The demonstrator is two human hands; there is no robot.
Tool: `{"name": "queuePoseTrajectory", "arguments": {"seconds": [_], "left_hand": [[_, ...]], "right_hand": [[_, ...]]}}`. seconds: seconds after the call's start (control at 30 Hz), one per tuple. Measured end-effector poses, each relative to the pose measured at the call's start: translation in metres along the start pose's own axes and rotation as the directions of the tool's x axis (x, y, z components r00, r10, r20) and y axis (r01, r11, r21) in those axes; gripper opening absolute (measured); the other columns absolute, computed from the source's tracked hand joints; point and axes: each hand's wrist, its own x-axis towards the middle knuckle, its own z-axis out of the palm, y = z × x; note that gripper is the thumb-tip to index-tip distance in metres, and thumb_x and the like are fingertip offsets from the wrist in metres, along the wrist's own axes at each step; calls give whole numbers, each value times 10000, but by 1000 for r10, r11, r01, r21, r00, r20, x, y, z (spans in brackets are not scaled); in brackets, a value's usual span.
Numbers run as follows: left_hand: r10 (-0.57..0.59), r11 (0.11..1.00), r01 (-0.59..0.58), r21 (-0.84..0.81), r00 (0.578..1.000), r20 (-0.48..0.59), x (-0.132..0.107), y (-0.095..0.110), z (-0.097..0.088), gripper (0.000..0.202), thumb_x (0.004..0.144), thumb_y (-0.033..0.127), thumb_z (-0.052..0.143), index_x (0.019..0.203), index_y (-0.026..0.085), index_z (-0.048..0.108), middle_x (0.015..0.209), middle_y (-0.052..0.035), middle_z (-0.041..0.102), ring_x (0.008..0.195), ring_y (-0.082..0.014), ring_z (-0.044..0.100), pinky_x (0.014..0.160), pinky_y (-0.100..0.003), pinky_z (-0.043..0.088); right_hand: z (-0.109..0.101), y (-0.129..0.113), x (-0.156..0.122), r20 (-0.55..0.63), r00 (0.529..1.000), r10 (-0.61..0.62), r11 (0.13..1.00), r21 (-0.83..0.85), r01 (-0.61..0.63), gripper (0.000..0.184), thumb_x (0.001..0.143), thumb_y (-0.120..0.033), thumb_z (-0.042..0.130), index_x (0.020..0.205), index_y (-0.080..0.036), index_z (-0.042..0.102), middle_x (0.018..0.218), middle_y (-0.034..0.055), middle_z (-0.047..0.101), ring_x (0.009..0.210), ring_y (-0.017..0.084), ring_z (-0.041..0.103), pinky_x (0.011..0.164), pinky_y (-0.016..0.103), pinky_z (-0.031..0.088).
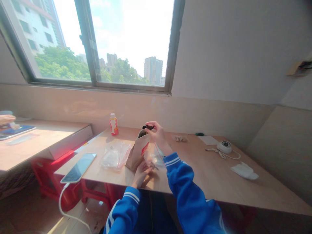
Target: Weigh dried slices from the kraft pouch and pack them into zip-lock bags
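Note:
A brown paper bag (136, 152) with a red label stands on the table in front of me, its top open. Above its mouth, my right hand (157, 133) pinches a small dark brown piece (149, 126) whose kind I cannot make out. Low beside the bag's base is my left hand (142, 172), fingers curled together. A small dark tip shows by those fingers, but what they hold is unclear. Behind my hands lies a clear zip bag (158, 155), partly hidden. Another clear plastic bag (113, 157) rests left of the paper bag.
A drink bottle (113, 125) stands at the back. A charging phone (79, 168) lies at the left edge. Rightward are small pale pieces (180, 138), white paper (208, 140), a white round device with a cord (224, 147) and a crumpled white item (244, 171). Another person's hand (6, 119) is far left.

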Motion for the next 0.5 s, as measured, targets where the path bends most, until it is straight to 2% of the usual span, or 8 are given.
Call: {"name": "queuePoseTrajectory", "arguments": {"seconds": [0.13,0.2,0.37,0.43,0.5], "left_hand": [[46,999,-46,6,998,37,8,-6,-6,551,561,343,833,1050,160,656,927,-110,702,912,-246,659,881,-374,480],[45,999,-46,23,998,33,9,-7,-7,550,571,345,828,1059,161,654,938,-112,700,921,-249,657,898,-387,473],[40,995,-41,88,999,12,8,-3,-8,573,555,348,834,1070,172,653,996,-116,689,947,-247,647,903,-383,468],[35,996,-38,86,999,34,7,0,-8,585,573,362,823,1100,183,642,991,-112,688,955,-247,644,894,-378,471],[37,996,-41,81,998,58,5,2,-6,573,601,373,806,1115,189,632,987,-111,687,966,-243,639,890,-364,471]], "right_hand": [[8,19,0,183,980,-77,990,-105,98,161,783,-277,632,919,-196,662,1007,54,664,1015,181,598,940,336,435],[6,23,-5,211,974,-81,977,-179,120,135,812,-276,604,899,-207,681,1062,64,647,1105,192,552,995,354,387],[-6,18,-15,116,991,-65,969,-231,90,189,844,-293,549,965,-216,672,1173,69,592,1157,195,511,1029,361,352],[-15,19,-22,26,999,-44,976,-212,48,202,851,-264,499,961,-204,657,1125,67,608,1104,187,541,996,344,385],[-28,27,-32,-63,997,37,975,-216,-50,204,827,-214,459,916,-189,641,1015,63,641,1004,186,582,929,331,433]]}}
